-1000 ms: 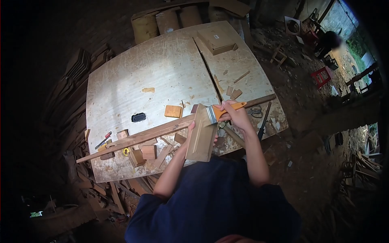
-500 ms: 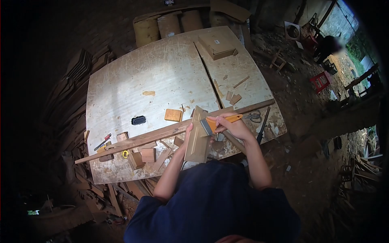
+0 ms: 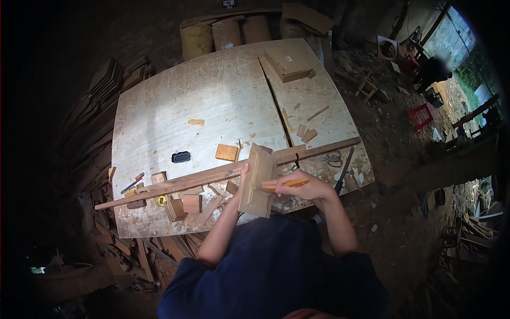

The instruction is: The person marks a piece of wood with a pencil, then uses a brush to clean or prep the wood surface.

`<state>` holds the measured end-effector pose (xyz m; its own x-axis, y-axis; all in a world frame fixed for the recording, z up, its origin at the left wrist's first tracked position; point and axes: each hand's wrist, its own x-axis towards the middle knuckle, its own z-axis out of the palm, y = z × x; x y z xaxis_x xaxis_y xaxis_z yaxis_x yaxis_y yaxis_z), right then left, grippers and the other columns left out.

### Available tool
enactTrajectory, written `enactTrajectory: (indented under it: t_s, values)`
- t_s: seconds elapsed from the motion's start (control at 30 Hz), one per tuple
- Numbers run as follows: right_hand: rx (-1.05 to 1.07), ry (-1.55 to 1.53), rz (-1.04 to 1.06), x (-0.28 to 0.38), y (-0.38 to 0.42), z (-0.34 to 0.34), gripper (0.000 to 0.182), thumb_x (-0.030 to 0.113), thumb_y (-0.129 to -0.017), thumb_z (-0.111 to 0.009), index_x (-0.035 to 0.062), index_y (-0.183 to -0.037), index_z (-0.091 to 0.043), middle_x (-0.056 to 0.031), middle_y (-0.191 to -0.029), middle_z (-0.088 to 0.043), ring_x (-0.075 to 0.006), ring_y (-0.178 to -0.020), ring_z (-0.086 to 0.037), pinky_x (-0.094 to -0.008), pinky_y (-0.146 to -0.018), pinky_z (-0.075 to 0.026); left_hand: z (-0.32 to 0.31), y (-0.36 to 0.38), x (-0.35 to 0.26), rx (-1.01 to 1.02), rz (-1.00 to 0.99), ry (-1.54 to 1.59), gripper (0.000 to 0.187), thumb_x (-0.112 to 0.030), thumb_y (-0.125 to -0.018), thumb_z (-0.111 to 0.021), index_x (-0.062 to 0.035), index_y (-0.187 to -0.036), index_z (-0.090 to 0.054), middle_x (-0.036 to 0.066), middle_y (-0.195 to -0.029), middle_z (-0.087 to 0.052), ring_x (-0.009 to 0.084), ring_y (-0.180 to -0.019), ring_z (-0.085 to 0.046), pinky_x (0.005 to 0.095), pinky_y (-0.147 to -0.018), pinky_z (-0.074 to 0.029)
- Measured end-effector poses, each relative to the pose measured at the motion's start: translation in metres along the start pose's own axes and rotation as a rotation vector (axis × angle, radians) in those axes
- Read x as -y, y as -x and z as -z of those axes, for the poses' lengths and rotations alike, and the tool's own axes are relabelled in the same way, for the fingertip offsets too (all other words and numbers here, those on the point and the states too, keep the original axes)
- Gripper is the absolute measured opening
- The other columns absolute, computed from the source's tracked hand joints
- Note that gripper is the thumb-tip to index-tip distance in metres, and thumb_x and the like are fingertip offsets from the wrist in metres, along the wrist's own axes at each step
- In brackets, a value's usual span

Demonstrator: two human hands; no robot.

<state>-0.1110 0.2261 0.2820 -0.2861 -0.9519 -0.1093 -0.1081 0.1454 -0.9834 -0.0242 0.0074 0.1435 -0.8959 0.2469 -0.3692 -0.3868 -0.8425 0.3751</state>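
Observation:
My left hand [image 3: 241, 181] grips a tan wooden panel [image 3: 255, 186] with raised edges by its left side, holding it tilted in front of my chest. My right hand [image 3: 308, 186] is closed round the orange handle of a paintbrush [image 3: 270, 186]. The brush is turned edge-on, its tip against the panel's face near the right edge. A long wooden strip [image 3: 212, 176] lies across the table behind the panel. Black-handled scissors [image 3: 333, 158] rest beyond my right hand, and a small wooden block [image 3: 227, 152] sits past the panel's left side.
Wood offcuts [image 3: 192, 203] and a yellow tape measure [image 3: 161, 201] lie on the near left of the worn table [image 3: 159, 117]. A black tray-like piece [image 3: 181, 157] sits farther back. A cardboard box [image 3: 288, 65] stands at the far right. Another person [image 3: 433, 70] is in the background.
The brush has turned from showing its broad side to edge-on and moved down the panel. My right hand has come lower and nearer to me. The panel is still in my left hand.

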Motion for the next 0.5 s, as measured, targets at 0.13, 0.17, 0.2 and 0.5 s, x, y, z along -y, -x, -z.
enactTrajectory:
  t_s: [0.13, 0.17, 0.2, 0.5]
  values:
    - [-0.164, -0.021, 0.113, 0.003, -0.005, 0.002, 0.017, 0.014, -0.101, -0.066, 0.0003, -0.099, -0.075, -0.0087, -0.108, -0.079, -0.0122, -0.086, -0.069, -0.0258, -0.084, -0.053, 0.006, -0.003, -0.003, 0.021, -0.033, -0.048, 0.110, -0.089, -0.088, -0.033, -0.0060, -0.161, -0.036, 0.032, -0.146, -0.051, 0.0510, -0.121, -0.062, 0.0626, -0.104, -0.051]
    - [-0.025, 0.071, 0.058, 0.013, 0.001, -0.002, 0.016, 0.012, -0.101, -0.065, -0.0003, -0.098, -0.075, -0.0105, -0.112, -0.079, -0.0128, -0.091, -0.069, -0.0261, -0.087, -0.052, -0.003, -0.004, -0.007, -0.120, -0.108, -0.080, 0.110, -0.088, -0.088, -0.034, -0.0058, -0.161, -0.034, 0.032, -0.148, -0.050, 0.0541, -0.123, -0.060, 0.0646, -0.106, -0.049]
    - [0.031, 0.060, 0.070, 0.014, 0.000, -0.002, 0.017, 0.012, -0.101, -0.065, -0.0012, -0.098, -0.075, -0.0111, -0.115, -0.078, -0.0132, -0.093, -0.069, -0.0264, -0.088, -0.052, -0.003, -0.002, -0.010, -0.071, -0.081, -0.062, 0.111, -0.089, -0.088, -0.034, -0.0055, -0.161, -0.034, 0.032, -0.148, -0.050, 0.0546, -0.124, -0.059, 0.0655, -0.105, -0.049]
    - [0.025, 0.030, 0.081, 0.020, 0.000, -0.002, 0.022, 0.015, -0.104, -0.063, -0.0024, -0.097, -0.073, -0.0127, -0.128, -0.075, -0.0127, -0.102, -0.070, -0.0279, -0.093, -0.052, 0.008, -0.007, -0.016, 0.064, -0.025, -0.002, 0.117, -0.091, -0.085, -0.035, -0.0030, -0.163, -0.029, 0.032, -0.151, -0.045, 0.0555, -0.129, -0.055, 0.0665, -0.108, -0.046]
